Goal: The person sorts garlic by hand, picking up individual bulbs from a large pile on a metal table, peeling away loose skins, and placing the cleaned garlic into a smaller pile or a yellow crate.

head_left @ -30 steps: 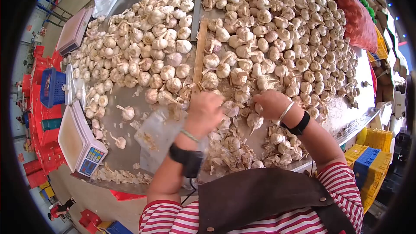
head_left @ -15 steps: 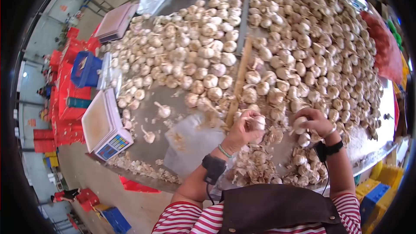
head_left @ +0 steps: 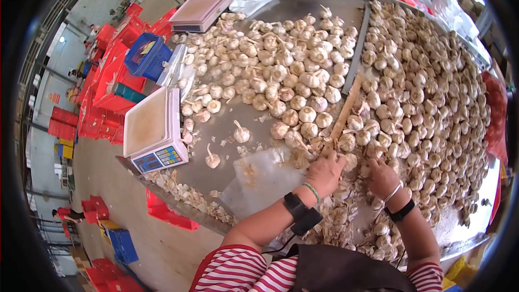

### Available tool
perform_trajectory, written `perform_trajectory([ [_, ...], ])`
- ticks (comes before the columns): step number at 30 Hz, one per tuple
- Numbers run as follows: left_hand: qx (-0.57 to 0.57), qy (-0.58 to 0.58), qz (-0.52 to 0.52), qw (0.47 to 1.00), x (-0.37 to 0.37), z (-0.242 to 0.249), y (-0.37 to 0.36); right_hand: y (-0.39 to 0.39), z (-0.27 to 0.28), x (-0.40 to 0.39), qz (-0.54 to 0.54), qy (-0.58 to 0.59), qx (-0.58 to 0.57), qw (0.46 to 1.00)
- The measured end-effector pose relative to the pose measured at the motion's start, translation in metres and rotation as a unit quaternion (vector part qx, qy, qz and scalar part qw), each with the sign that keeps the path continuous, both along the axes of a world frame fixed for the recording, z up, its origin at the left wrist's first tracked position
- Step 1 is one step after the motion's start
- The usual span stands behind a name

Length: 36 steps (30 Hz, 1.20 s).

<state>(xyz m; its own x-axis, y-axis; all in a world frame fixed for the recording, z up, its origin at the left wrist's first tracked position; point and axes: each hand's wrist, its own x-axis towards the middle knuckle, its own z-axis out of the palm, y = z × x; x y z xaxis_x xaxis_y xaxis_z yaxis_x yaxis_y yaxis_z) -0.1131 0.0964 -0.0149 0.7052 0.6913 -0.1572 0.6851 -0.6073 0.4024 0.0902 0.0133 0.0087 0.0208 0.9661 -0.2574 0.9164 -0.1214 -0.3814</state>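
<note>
Papery garlic bulbs [head_left: 307,114] want light pressure, though I can't tell if the curled left hand [head_left: 325,175] or right hand [head_left: 384,180] holds one.

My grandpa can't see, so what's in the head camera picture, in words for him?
A person's left hand and right hand are among many garlic bulbs on a metal table. A wooden strip lies between two big piles, and two scales sit at the picture's left.
</note>
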Motion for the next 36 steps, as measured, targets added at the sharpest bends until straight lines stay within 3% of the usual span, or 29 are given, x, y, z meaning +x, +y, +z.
perform_trajectory([
  [2, -0.010, 0.012, 0.005, 1.000, -0.002, 0.002, 0.002, 0.000, -0.001, -0.001, -0.026, 0.002, 0.000, 1.000],
  [4, -0.098, -0.132, 0.019, 0.986, -0.013, 0.006, 0.008, 0.003, 0.005, 0.004, -0.055, 0.004, 0.003, 0.998],
  [6, -0.134, -0.178, 0.054, 0.973, -0.023, 0.007, 0.010, 0.004, 0.015, 0.013, -0.122, 0.093, -0.019, 0.988],
  [8, -0.331, -0.331, 0.147, 0.871, -0.032, -0.004, 0.011, 0.014, 0.022, 0.014, -0.121, 0.120, 0.023, 0.985],
  [9, -0.448, -0.415, 0.171, 0.773, -0.037, -0.007, 0.014, 0.029, 0.030, 0.010, -0.165, 0.231, -0.001, 0.959],
  [10, -0.449, -0.416, 0.168, 0.773, -0.041, -0.008, 0.020, 0.043, 0.038, 0.003, -0.207, 0.339, -0.025, 0.917],
  [11, -0.494, -0.455, 0.198, 0.714, -0.045, -0.007, 0.031, 0.057, 0.048, -0.006, -0.210, 0.337, -0.022, 0.917],
  [12, -0.534, -0.489, 0.226, 0.651, -0.048, -0.001, 0.045, 0.075, 0.060, -0.019, -0.201, 0.437, 0.013, 0.876],
  [14, -0.526, -0.556, 0.236, 0.598, -0.061, 0.021, 0.086, 0.100, 0.080, -0.046, -0.170, 0.620, 0.084, 0.761],
  [15, -0.503, -0.594, 0.281, 0.562, -0.066, 0.035, 0.108, 0.103, 0.086, -0.058, -0.169, 0.619, 0.090, 0.762],
  [16, -0.477, -0.628, 0.325, 0.522, -0.072, 0.048, 0.128, 0.104, 0.093, -0.069, -0.136, 0.551, 0.145, 0.811],
  [17, -0.415, -0.622, 0.344, 0.568, -0.083, 0.036, 0.156, 0.104, 0.099, -0.076, -0.105, 0.476, 0.199, 0.850],
  [18, -0.350, -0.612, 0.361, 0.611, -0.092, 0.020, 0.179, 0.092, 0.099, -0.081, -0.094, 0.471, 0.182, 0.858],
  [19, -0.154, -0.524, 0.368, 0.753, -0.095, 0.034, 0.182, 0.075, 0.100, -0.083, -0.076, 0.398, 0.168, 0.899],
  [20, -0.156, -0.526, 0.361, 0.754, -0.095, 0.034, 0.184, 0.056, 0.097, -0.084, -0.059, 0.320, 0.151, 0.933],
  [21, 0.038, -0.360, 0.340, 0.868, -0.096, 0.029, 0.181, 0.033, 0.085, -0.079, -0.002, 0.228, 0.195, 0.954],
  [22, 0.231, -0.168, 0.292, 0.913, -0.097, 0.025, 0.177, 0.010, 0.072, -0.075, 0.054, 0.133, 0.234, 0.962],
  [23, 0.170, -0.083, 0.234, 0.954, -0.094, 0.032, 0.163, -0.015, 0.073, -0.077, 0.004, 0.108, 0.180, 0.978],
  [24, 0.169, -0.085, 0.232, 0.954, -0.092, 0.026, 0.157, -0.043, 0.077, -0.079, -0.045, 0.086, 0.125, 0.987],
  [26, 0.173, -0.057, 0.039, 0.982, -0.088, 0.016, 0.153, -0.101, 0.063, -0.072, -0.104, 0.032, 0.100, 0.989],
  [27, 0.143, 0.012, 0.012, 0.990, -0.086, 0.015, 0.155, -0.133, 0.053, -0.069, -0.134, 0.011, 0.109, 0.985],
  [30, 0.095, 0.027, 0.019, 0.995, -0.081, 0.005, 0.186, -0.213, 0.026, -0.082, -0.259, -0.043, 0.168, 0.950],
  [34, 0.162, 0.048, 0.006, 0.986, -0.060, -0.011, 0.253, -0.217, 0.034, -0.118, -0.252, -0.149, 0.177, 0.940],
  [36, 0.109, 0.086, 0.072, 0.988, -0.053, -0.003, 0.301, -0.226, 0.014, -0.129, -0.392, -0.114, 0.100, 0.908],
])
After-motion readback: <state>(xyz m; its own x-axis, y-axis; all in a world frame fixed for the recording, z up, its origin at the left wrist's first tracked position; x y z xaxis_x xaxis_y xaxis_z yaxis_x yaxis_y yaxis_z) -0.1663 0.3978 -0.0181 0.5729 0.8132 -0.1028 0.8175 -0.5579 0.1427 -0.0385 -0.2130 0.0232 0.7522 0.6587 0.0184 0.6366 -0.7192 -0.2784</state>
